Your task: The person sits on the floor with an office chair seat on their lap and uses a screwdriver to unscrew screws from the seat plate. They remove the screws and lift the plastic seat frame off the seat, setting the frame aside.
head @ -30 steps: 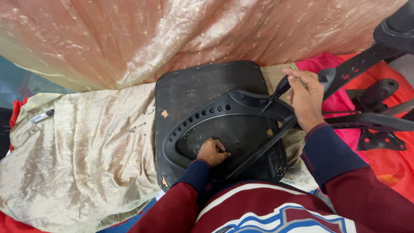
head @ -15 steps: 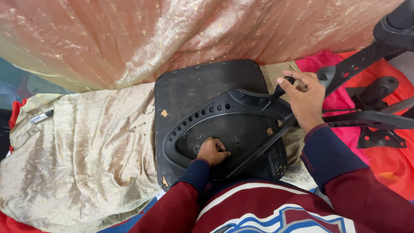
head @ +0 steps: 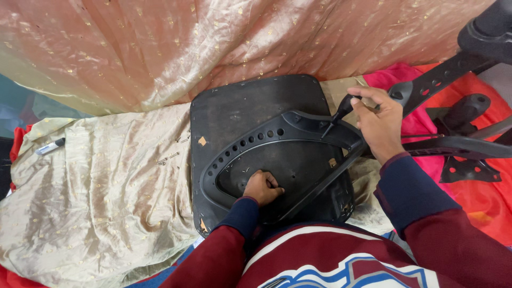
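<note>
Gold sheet [head: 96,192] on floor, peach drape [head: 213,48] behind, red cloth [head: 480,197] at right.

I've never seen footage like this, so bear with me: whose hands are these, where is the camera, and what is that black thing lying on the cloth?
The camera sits on a person's head and looks down at their own two hands. The black thing is a chair seat lying upside down on a beige cloth, with a black curved frame on top. The left hand presses on the seat's underside. The right hand grips a black-handled screwdriver whose tip meets the frame. A few loose screws lie on the cloth.
</note>
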